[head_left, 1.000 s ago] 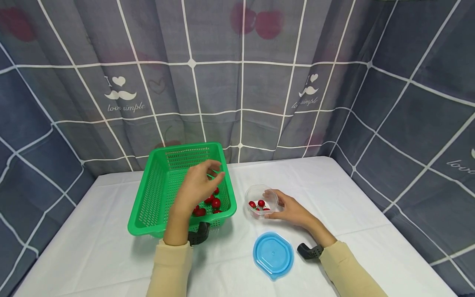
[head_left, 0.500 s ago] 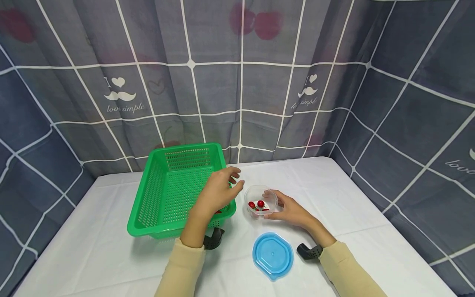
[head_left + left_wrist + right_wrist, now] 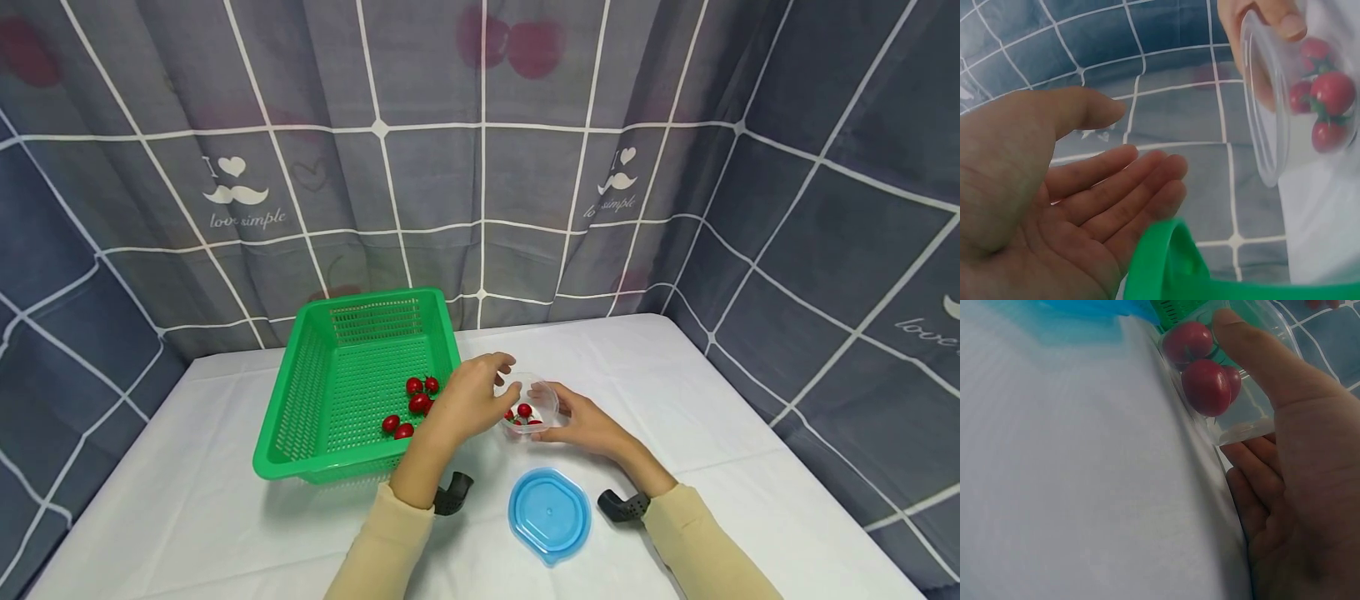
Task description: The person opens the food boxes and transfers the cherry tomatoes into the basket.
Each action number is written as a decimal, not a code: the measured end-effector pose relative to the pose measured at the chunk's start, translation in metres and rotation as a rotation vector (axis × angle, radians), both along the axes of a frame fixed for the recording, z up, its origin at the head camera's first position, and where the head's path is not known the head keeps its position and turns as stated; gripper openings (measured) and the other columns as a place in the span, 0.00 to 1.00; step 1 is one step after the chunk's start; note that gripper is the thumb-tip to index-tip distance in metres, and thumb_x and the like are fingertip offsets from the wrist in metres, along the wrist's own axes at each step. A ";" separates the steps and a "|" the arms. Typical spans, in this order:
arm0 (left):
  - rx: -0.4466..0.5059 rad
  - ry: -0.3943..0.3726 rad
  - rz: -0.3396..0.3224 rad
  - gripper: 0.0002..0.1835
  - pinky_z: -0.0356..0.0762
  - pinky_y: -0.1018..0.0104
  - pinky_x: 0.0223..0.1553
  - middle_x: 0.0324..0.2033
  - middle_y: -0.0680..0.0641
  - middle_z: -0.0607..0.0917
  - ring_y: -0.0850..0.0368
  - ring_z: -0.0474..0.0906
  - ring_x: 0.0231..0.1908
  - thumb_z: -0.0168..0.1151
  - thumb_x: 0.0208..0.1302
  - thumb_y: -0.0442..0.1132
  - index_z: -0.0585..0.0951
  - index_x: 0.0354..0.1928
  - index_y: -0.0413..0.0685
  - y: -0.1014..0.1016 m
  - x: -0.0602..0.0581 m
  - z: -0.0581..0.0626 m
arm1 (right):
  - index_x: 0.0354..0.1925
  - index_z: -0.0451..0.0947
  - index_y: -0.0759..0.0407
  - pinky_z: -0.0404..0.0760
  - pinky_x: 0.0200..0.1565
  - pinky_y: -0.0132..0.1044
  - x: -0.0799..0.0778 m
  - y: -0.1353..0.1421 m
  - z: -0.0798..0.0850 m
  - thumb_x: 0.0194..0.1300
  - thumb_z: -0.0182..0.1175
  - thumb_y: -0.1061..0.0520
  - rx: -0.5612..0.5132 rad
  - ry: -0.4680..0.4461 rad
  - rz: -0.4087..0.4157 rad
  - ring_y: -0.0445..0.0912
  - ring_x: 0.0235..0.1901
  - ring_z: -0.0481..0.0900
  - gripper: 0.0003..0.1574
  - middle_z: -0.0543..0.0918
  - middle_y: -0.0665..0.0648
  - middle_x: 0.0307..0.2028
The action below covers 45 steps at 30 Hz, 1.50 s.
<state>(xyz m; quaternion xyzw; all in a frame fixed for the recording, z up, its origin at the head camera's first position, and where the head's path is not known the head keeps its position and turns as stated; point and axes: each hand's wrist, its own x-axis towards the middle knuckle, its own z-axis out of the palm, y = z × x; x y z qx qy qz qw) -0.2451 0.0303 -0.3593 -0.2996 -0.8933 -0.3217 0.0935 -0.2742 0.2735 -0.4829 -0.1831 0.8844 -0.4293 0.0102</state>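
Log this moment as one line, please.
left hand: empty, near tub | right hand: grips tub | tub: tomatoes inside | basket: tomatoes inside | lid: on table

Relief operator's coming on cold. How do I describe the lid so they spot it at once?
On the white-covered table, find the green basket, then the clear tub of red tomatoes to its right. The lid lies flat on the table, below the tub in the head view. Unlike both neighbours, it is bright blue, low and rounded, with a small tab.
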 end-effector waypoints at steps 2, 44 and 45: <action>-0.006 -0.001 -0.008 0.19 0.86 0.54 0.47 0.50 0.40 0.88 0.45 0.87 0.47 0.63 0.70 0.38 0.81 0.58 0.36 0.002 0.001 -0.002 | 0.73 0.67 0.45 0.68 0.70 0.61 0.000 0.000 0.000 0.52 0.79 0.36 -0.001 -0.009 -0.004 0.59 0.70 0.72 0.56 0.74 0.51 0.71; -0.147 0.099 0.123 0.20 0.84 0.57 0.43 0.43 0.40 0.86 0.49 0.83 0.43 0.62 0.70 0.42 0.82 0.54 0.32 0.046 -0.003 -0.069 | 0.73 0.67 0.57 0.70 0.68 0.62 -0.002 0.003 -0.002 0.57 0.77 0.48 -0.019 0.058 0.064 0.61 0.69 0.73 0.51 0.75 0.61 0.69; -0.170 0.109 0.132 0.20 0.84 0.57 0.44 0.42 0.41 0.86 0.49 0.84 0.43 0.61 0.71 0.42 0.82 0.54 0.33 0.047 -0.003 -0.070 | 0.73 0.67 0.57 0.70 0.68 0.62 -0.003 0.003 -0.002 0.57 0.77 0.48 -0.017 0.062 0.066 0.61 0.69 0.72 0.51 0.75 0.60 0.70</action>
